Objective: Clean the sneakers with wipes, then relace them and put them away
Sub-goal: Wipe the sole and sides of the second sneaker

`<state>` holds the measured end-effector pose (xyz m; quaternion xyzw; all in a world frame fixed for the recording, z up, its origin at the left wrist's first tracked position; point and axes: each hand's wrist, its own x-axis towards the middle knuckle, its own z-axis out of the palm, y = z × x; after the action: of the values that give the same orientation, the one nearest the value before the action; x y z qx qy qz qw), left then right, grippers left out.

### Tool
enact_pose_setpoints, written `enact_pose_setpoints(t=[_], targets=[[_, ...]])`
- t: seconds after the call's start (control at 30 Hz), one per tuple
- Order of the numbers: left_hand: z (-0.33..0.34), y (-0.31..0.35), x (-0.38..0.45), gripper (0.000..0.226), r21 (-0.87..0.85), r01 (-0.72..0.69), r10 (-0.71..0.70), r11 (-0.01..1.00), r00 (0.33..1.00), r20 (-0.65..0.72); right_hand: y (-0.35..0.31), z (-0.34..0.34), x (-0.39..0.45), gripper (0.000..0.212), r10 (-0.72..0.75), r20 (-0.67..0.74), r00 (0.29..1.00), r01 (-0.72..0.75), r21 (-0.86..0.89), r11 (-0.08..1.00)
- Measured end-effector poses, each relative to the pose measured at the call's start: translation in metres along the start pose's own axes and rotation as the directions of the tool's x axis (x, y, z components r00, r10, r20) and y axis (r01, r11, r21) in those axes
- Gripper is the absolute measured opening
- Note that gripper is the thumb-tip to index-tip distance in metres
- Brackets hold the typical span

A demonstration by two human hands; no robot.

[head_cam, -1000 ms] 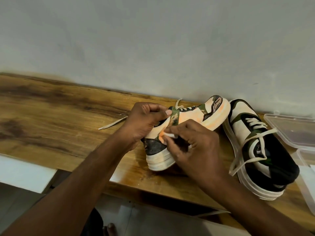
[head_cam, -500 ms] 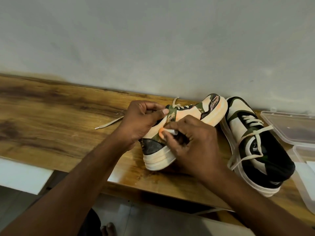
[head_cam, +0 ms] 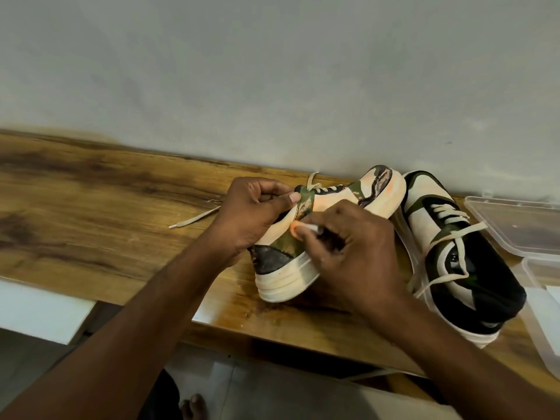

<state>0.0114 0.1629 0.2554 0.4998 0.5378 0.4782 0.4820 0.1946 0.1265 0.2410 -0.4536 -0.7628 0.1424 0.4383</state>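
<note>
left hand (head_cam: 251, 216) grips collar of camouflage-and-cream sneaker (head_cam: 327, 225) on wooden bench (head_cam: 106, 213); right hand (head_cam: 348, 256) pinches white wipe (head_cam: 310, 228) against its side. second sneaker (head_cam: 454, 256) just right.

Bare forearms, no sleeves; one bare foot (head_cam: 191, 406).

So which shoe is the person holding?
The sneaker on the left, with camouflage patches. The left hand grips its collar and the right hand pinches a lace tip against it. The other sneaker lies untouched beside it.
</note>
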Motion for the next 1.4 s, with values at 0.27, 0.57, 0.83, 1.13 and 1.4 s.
enact_pose_setpoints(t=[0.27,0.57,0.83,1.13,1.4], targets=[[0.006,-0.001,0.0,0.004,-0.005,-0.001,0.001,1.0,0.999,-0.044,-0.011,0.009,-0.014,0.017,0.014,-0.015,1.0,-0.013,0.025,1.0],[0.007,0.003,-0.001,0.009,0.002,0.013,-0.012,1.0,0.999,-0.052,0.012,-0.014,0.004,0.018,0.096,-0.046,0.994,-0.099,-0.076,0.992],[0.009,0.001,0.0,0.012,0.013,-0.006,0.007,1.0,0.997,-0.078,-0.016,0.006,-0.014,0.02,-0.039,0.107,0.993,0.039,0.006,0.999],[0.01,-0.003,0.003,0.006,0.0,0.01,-0.01,1.0,0.995,-0.103,-0.004,0.0,-0.011,0.015,0.053,-0.012,0.998,-0.053,0.0,0.999],[0.009,-0.002,0.004,0.008,0.008,0.015,-0.014,1.0,0.997,-0.078,0.015,-0.009,0.003,0.017,0.08,-0.015,0.997,-0.081,-0.029,0.996]])
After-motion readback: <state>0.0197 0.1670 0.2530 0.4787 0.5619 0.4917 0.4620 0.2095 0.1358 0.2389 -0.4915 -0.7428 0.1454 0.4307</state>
